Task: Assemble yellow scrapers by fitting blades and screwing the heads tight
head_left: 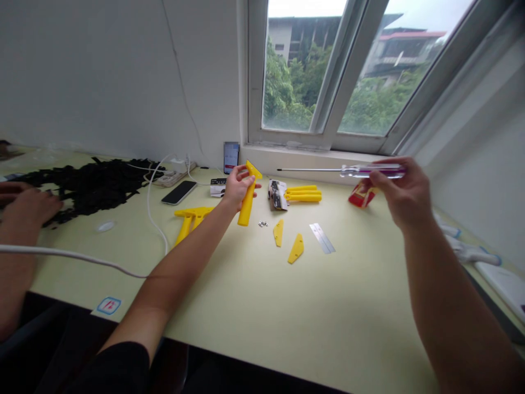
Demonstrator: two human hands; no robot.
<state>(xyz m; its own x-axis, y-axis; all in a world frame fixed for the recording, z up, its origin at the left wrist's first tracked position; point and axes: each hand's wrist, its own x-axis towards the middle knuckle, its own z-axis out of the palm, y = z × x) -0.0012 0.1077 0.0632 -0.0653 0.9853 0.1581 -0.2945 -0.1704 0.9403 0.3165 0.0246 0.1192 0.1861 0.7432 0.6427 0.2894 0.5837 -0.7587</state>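
My left hand (pixel 238 189) is closed around a yellow plastic scraper handle (pixel 246 207), its wider head pointing up and away. In my right hand (pixel 406 191) is a screwdriver (pixel 348 171) with a clear and purple grip, held level in the air, its long shaft pointing left. On the table between the hands lie small metal screws (pixel 263 224), a yellow plate with holes (pixel 278 233), a second yellow plate (pixel 296 249) and thin metal blades (pixel 322 238). Behind them sit several yellow handles (pixel 303 193) beside a printed packet (pixel 278 195).
More yellow scrapers (pixel 191 219) lie by my left forearm. A phone (pixel 179 192) lies flat and another phone (pixel 231 157) leans on the wall. A white cable (pixel 153 205) crosses the left side. Another person's hand (pixel 30 205) is at a black pile (pixel 94 183). A red packet (pixel 361 195) stands right.
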